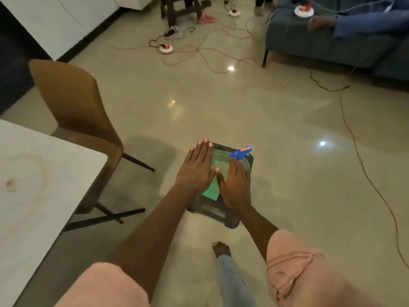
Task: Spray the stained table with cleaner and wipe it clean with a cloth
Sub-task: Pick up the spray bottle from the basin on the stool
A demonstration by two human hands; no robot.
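Note:
A white table (44, 173) stands at the left, marked with a faint brown ring and a small dark stain (10, 185). On the floor ahead is a low dark stool (230, 219). On it lie a green cloth (211, 192), a clear bowl (221, 158) and a spray bottle with a blue trigger head (240, 152). My left hand (197, 168) is spread flat, fingers straight, over the stool's left side. Flat beside it, my right hand (236, 187) points its fingertips at the spray head. Neither hand grips anything. The bottle's body is hidden behind my right hand.
A brown chair (73, 107) stands between the table and the stool. Orange and black cables (365, 169) trail across the shiny floor, with round sockets (166, 48) farther back. A blue sofa (332, 43) is at the far right. My bare foot (221, 249) is just behind the stool.

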